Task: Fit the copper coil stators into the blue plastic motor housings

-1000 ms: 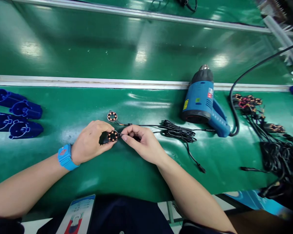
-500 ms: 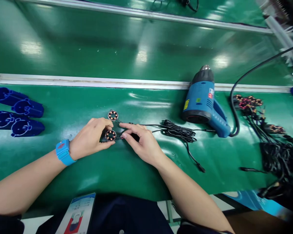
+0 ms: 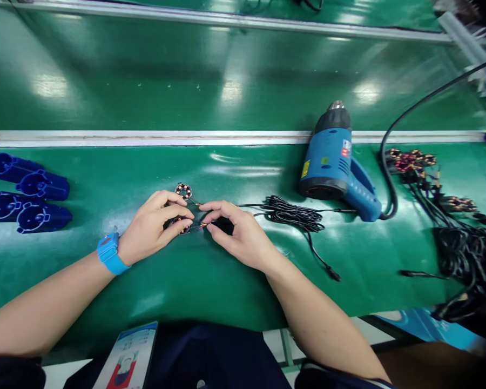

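My left hand [image 3: 156, 222], with a blue wrist strap [image 3: 112, 254], has thumb and fingers closed around a small round copper-wound coil [image 3: 183, 226], which they partly cover. Just beyond those fingers a second ring coil [image 3: 183, 190] lies on the green mat. My right hand [image 3: 238, 229] pinches the thin wires [image 3: 203, 224] coming from the held coil; its index finger is by the wires of the other one. From under this hand black cables run right to a coiled bundle [image 3: 294, 213].
A blue heat gun [image 3: 328, 156] lies right of centre, its black cord curving to the upper right. Blue plastic housings [image 3: 44, 216] are grouped at the left. More coils [image 3: 413, 161] and black cables [image 3: 461, 259] are piled at the right.
My left fingers have closed further over the held coil, hiding much of it. My right hand stays near the wires. The whole view has shifted slightly.
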{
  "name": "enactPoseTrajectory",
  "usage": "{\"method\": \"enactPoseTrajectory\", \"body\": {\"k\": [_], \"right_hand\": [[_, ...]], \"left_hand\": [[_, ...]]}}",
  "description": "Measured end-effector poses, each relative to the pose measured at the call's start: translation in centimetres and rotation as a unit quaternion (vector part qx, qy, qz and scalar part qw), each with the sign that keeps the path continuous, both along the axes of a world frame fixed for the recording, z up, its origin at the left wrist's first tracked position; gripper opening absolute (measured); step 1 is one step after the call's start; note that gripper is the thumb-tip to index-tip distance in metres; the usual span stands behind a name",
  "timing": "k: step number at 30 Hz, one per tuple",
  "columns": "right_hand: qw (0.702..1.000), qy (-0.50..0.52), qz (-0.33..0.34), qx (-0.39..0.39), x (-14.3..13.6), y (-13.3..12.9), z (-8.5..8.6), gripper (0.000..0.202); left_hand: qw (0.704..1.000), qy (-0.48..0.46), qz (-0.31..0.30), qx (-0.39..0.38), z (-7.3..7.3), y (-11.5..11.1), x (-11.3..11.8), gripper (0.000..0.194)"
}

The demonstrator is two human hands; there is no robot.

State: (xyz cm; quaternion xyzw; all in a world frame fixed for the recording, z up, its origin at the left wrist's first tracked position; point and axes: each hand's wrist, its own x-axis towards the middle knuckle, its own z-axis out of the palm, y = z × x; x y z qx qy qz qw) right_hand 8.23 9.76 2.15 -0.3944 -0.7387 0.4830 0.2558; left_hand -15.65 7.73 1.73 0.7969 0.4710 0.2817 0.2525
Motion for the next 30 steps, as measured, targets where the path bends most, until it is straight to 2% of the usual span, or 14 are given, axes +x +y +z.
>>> {"method": "enactPoseTrajectory", "body": {"k": [3, 6, 9, 12, 15, 20, 24, 27, 30], "right_hand": [[1.000, -0.002, 0.003, 0.005, 0.2, 0.0, 0.2, 0.037], [0.999, 0.013, -0.044, 0.028, 0.8, 0.5, 0.9, 0.033], [0.994, 0.017, -0.083, 0.070, 0.8, 1.5, 1.8, 0.029], [0.993, -0.042, -0.023, 0.111, -0.2, 2.6, 1.9, 0.042], [0.991, -0.069, 0.027, 0.116, -1.7, 3.4, 1.0, 0.055], [0.997, -0.043, 0.000, 0.065, -2.8, 4.1, -0.8, 0.050], [0.999, -0.030, -0.006, 0.015, -2.4, 4.5, -0.5, 0.029], [0.997, -0.004, 0.017, -0.079, -2.1, 4.8, 0.0, 0.010], [0.981, 0.079, 0.016, -0.178, -2.0, 5.0, 0.2, 0.019]], "left_hand": [[1.000, -0.009, 0.005, -0.010, 0.3, -0.1, 0.2, 0.013], [0.999, -0.019, 0.042, 0.002, 1.2, 0.3, -0.1, 0.016], [0.998, 0.006, 0.059, 0.009, 2.1, 1.4, -0.9, 0.035], [0.998, 0.052, 0.019, -0.010, 1.8, 3.0, -1.3, 0.056], [0.999, 0.041, -0.005, -0.029, 0.7, 4.2, -1.0, 0.057], [0.998, 0.044, 0.034, 0.015, -0.4, 4.3, -0.7, 0.050], [0.994, 0.064, 0.032, 0.085, -0.2, 3.7, -0.9, 0.053], [0.993, 0.052, 0.019, 0.109, 0.0, 3.5, -0.8, 0.051], [0.994, 0.031, 0.019, 0.107, 0.2, 3.4, -0.6, 0.051]]}}
